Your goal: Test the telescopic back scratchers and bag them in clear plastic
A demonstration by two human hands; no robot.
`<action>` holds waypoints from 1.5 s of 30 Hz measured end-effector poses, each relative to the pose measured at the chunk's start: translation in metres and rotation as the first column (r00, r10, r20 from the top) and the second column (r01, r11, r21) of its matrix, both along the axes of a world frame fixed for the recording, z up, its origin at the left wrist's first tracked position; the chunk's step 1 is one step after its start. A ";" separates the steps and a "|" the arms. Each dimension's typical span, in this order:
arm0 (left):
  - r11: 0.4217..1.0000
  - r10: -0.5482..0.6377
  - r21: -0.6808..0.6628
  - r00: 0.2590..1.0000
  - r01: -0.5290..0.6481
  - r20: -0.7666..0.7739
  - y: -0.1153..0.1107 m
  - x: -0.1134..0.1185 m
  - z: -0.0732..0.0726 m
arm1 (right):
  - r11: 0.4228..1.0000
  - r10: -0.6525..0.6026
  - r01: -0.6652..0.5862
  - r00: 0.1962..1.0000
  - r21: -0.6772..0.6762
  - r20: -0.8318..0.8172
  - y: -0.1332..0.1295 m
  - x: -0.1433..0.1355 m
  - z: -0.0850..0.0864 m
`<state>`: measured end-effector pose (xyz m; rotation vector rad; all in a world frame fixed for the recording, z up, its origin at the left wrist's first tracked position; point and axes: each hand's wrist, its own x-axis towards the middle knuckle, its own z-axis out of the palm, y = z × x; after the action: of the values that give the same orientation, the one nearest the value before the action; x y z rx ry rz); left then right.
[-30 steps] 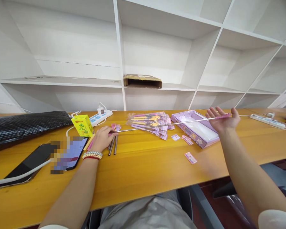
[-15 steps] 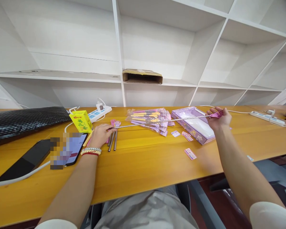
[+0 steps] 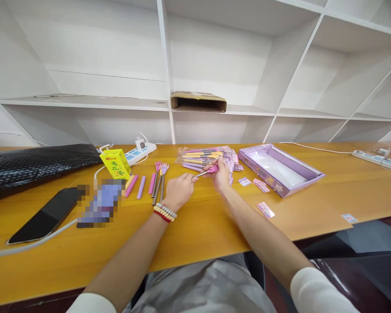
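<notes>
A telescopic back scratcher [image 3: 201, 174] with a metal rod and a pink claw head is held between my two hands, over the middle of the table. My left hand [image 3: 180, 190] is closed around the rod's end. The fingers of my right hand [image 3: 222, 174] are wrapped round the pink claw. Just left of my left hand lie metal-rod back scratchers with a pink claw [image 3: 158, 165] and a lilac claw [image 3: 164, 168]. Beside them are loose coloured handle sleeves, among them a purple sleeve [image 3: 141, 187] and a pink sleeve [image 3: 152, 183]. Behind my hands sits a pile of bagged back scratchers [image 3: 195, 160].
An open purple display box [image 3: 276, 169] lies to the right, with small printed cards [image 3: 265, 210] near it. At left are a yellow drink carton [image 3: 116, 164], a black phone [image 3: 47, 215] and a power strip [image 3: 140, 153]. White shelving [image 3: 215, 52] rises behind the table [image 3: 211, 230].
My hands have come together from far apart, and the stretched-out rod between them is now short. My left hand moved right, uncovering the sleeves; my right hand moved left, away from the box.
</notes>
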<state>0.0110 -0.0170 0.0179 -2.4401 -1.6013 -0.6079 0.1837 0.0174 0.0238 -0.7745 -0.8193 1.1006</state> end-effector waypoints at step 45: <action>0.977 -0.102 0.196 0.989 0.080 0.106 0.010 -0.017 -0.012 | 0.950 0.203 -0.263 0.929 -0.167 -0.308 -0.008 -0.013 -0.035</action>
<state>-0.0057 -0.0068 0.0059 -2.3848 -1.4025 -0.8889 0.1710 0.0097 -0.0108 -0.6759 -0.5647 1.4924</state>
